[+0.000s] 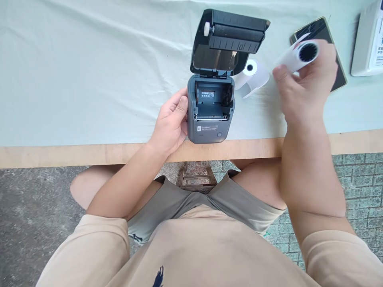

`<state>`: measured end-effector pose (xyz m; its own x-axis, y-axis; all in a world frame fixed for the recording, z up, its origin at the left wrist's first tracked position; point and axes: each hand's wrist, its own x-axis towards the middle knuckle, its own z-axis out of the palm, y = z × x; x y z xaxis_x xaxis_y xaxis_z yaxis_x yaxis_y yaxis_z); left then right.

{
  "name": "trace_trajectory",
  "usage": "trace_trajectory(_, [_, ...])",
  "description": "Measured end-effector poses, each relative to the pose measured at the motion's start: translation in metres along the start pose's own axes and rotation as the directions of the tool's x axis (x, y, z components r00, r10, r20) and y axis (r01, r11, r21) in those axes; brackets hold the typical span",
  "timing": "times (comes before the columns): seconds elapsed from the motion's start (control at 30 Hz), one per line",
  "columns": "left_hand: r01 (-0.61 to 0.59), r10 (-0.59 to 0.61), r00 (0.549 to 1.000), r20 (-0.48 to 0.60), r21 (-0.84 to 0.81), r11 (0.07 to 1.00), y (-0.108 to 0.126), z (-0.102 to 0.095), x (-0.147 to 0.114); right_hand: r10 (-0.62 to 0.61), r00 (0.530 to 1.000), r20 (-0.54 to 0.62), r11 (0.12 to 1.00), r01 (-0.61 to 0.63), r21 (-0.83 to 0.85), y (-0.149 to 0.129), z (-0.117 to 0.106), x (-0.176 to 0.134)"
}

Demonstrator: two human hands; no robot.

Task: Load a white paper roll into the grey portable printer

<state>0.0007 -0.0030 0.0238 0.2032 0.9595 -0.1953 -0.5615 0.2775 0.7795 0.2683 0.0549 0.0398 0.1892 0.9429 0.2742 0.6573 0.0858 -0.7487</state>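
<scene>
My left hand point(173, 119) grips the left side of a dark grey label printer point(209, 133), thumb along its edge. The printer's lid point(236, 34) stands raised, showing a black roller and a clear window; its paper bay point(211, 97) holds no roll. To the right, my right hand point(308, 83) is closed around a white paper roll point(291, 59) with a dark hollow core, a loose end sticking up. Between printer and right hand, a second paper roll point(249, 68) lies on the cloth with its strip partly unwound.
A smartphone point(339, 75) lies partly behind my right hand. At the far right edge sits a white box point(366, 44) with a printed label. Pale green cloth point(89, 71) covers the table, whose bare wooden edge point(74, 155) runs in front of my lap.
</scene>
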Motion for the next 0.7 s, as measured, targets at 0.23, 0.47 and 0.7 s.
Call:
trace_trajectory(0.23, [0.001, 0.000, 1.000, 0.018, -0.025, 1.000, 0.001, 0.000, -0.001, -0.079, 0.993, 0.090, 0.961, 0.100, -0.258, 0.005, -0.011, -0.001])
trace_trajectory(0.47, [0.021, -0.021, 1.000, 0.006, -0.006, 1.000, 0.004, 0.002, -0.001, -0.605, 0.791, -0.093, 0.779, 0.564, -0.275, -0.019, -0.018, -0.008])
trace_trajectory(0.7, [0.060, -0.060, 0.998, 0.006, -0.010, 0.998, 0.004, 0.002, -0.002, -0.450, 0.887, 0.102, 0.694, 0.420, -0.585, -0.046, 0.021, -0.017])
